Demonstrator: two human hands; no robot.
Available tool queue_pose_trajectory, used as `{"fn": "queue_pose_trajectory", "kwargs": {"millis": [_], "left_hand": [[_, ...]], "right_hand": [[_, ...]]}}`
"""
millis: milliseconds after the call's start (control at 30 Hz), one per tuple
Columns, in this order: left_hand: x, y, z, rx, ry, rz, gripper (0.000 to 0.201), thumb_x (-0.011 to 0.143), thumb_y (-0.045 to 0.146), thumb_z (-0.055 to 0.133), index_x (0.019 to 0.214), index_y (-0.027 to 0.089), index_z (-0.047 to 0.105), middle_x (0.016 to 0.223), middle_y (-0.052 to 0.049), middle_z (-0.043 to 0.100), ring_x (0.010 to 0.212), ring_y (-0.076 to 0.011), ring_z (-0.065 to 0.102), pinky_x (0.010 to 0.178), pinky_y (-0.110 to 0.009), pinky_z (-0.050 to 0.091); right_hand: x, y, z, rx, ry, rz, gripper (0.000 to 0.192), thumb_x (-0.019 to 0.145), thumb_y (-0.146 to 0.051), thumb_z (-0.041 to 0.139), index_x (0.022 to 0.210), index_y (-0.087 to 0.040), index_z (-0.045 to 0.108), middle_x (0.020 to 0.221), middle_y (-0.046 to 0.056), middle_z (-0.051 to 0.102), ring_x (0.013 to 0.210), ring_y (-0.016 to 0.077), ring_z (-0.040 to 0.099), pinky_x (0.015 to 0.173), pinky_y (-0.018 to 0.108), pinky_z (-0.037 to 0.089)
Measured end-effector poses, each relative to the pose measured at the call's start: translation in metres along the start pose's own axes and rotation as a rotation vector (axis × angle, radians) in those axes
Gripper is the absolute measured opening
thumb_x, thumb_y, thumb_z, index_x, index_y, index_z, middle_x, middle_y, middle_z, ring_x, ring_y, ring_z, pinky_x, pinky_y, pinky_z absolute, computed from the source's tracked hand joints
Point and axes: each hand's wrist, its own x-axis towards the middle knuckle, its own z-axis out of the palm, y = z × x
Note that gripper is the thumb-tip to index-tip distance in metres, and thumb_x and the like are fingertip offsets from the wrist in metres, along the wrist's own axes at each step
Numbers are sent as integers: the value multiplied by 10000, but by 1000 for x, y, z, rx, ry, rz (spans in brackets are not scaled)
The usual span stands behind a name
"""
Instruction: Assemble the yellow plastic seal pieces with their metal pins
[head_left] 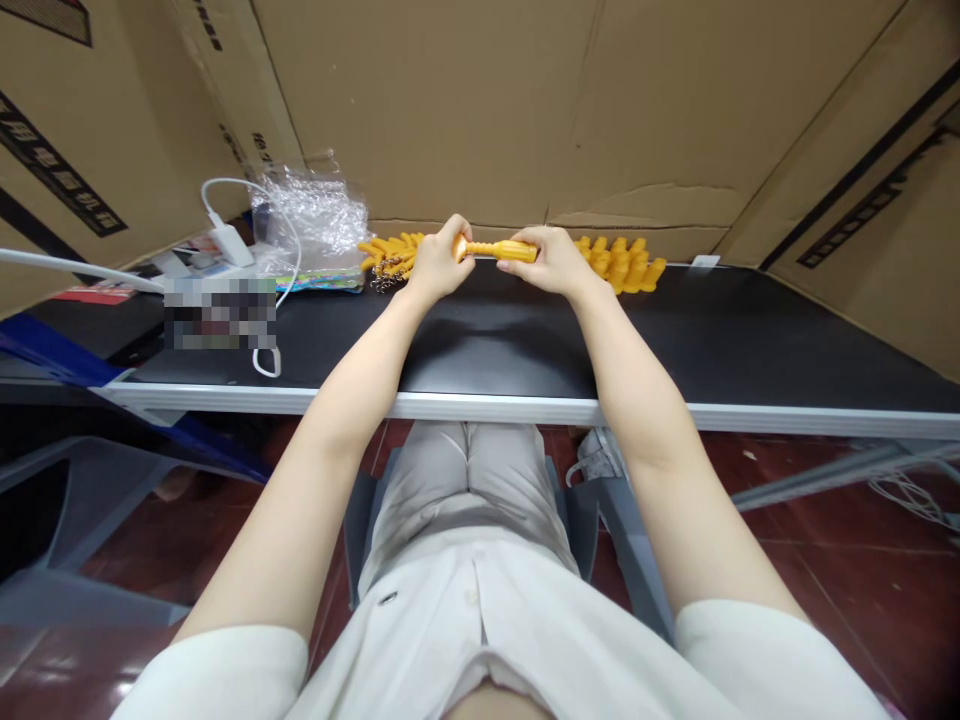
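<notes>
Above the black tabletop, my two hands hold an orange-yellow plastic piece (514,250) lying roughly level between them. My left hand (439,262) pinches its left end, beside a narrow ringed neck. Around the thicker, ribbed right end, the fingers of my right hand (555,258) are closed. Whether it is one part or two joined parts, I cannot tell. Left of my left hand lies a pile of slender yellow pieces (386,250) with dark metal coils (388,274) at its front. Several bottle-shaped yellow pieces (630,266) stand in rows just right of my right hand, partly hidden by it.
Crumpled clear plastic (315,215) lies at the back left on colourful flat packets (322,280). Nearby are a white adapter (231,243) and its cable. Cardboard walls (465,110) enclose the table's back and sides; its front has a metal edge (495,408).
</notes>
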Motion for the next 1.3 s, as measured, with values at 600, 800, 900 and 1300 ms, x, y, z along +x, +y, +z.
{"fn": "queue_pose_trajectory", "kwargs": {"millis": [600,800,900,1300], "left_hand": [[1,-3,2,5,26,28,193,864,209,686,1036,267,620,909,-35,751,935,-247,764,947,-371,566],[1,-1,2,22,-13,2,216,863,191,669,1065,262,640,953,-67,777,992,-280,774,980,-399,559],[1,-3,3,6,-1,39,235,860,192,666,1082,270,651,916,-53,771,966,-276,773,962,-395,564],[0,5,-2,4,-7,25,198,842,200,663,1025,267,624,908,-53,779,928,-265,769,930,-363,558]], "right_hand": [[-1,-1,4,10,47,24,440,855,-559,799,1084,-188,745,1030,111,740,986,302,670,976,473,559],[-2,-2,3,55,28,41,441,838,-545,790,1078,-176,759,973,90,728,963,284,673,901,422,551],[-2,-2,1,89,26,47,450,807,-556,802,1038,-172,758,935,80,718,938,273,662,878,411,548],[-1,1,1,200,15,79,467,746,-568,853,969,-178,725,886,71,676,890,258,638,845,422,565]]}}
